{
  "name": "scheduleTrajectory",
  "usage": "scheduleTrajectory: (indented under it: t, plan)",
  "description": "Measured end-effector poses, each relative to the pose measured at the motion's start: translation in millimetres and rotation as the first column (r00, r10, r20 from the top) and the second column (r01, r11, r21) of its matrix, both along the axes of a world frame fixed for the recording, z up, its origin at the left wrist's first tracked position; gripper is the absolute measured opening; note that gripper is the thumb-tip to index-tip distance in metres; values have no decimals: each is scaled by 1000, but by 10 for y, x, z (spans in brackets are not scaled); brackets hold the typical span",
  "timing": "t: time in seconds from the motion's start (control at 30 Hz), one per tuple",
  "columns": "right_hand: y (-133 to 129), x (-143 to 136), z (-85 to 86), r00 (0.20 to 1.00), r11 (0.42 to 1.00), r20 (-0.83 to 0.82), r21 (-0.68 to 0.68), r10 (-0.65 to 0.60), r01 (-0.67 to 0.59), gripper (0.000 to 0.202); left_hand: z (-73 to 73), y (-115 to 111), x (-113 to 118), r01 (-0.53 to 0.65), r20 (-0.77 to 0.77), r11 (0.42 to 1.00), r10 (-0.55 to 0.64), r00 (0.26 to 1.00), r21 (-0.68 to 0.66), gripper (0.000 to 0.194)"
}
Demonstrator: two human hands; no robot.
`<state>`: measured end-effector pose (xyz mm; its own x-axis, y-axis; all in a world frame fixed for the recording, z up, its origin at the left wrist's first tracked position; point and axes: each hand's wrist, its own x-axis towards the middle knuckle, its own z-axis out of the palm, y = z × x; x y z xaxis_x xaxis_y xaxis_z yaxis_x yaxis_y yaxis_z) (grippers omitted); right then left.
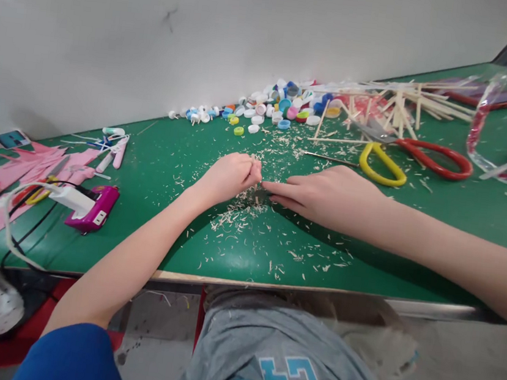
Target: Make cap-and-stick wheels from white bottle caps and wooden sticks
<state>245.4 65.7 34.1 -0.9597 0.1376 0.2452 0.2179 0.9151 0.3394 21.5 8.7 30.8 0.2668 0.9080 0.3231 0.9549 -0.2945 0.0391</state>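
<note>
Pointing leftward, the right hand (327,193) extends its index finger to the tightly curled left hand (232,175); cannot tell what either pinches. Wood shavings (233,217) lie beneath on the green table (150,159), axes mixed. Thin metal rod (329,158) beyond: long axis roughly left-right.

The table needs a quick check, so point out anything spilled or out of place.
Pale shavings lie scattered over the green tabletop around the left hand and right hand; strewn rather than gathered, they look like spilled debris.
</note>
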Motion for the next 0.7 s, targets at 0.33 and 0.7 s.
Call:
scheduleTrajectory:
  t: [0.33, 0.7]
  plan:
    - [-20, 7, -17, 1000, 999, 8, 53, 8, -9, 36, 22, -9, 4, 19, -11, 1000, -19, 1000, 5, 48]
    - [1, 22, 1, 1000, 999, -8, 43, -8, 8, 42, 16, -5, -4, 30, 2, 1000, -30, 1000, -1, 47]
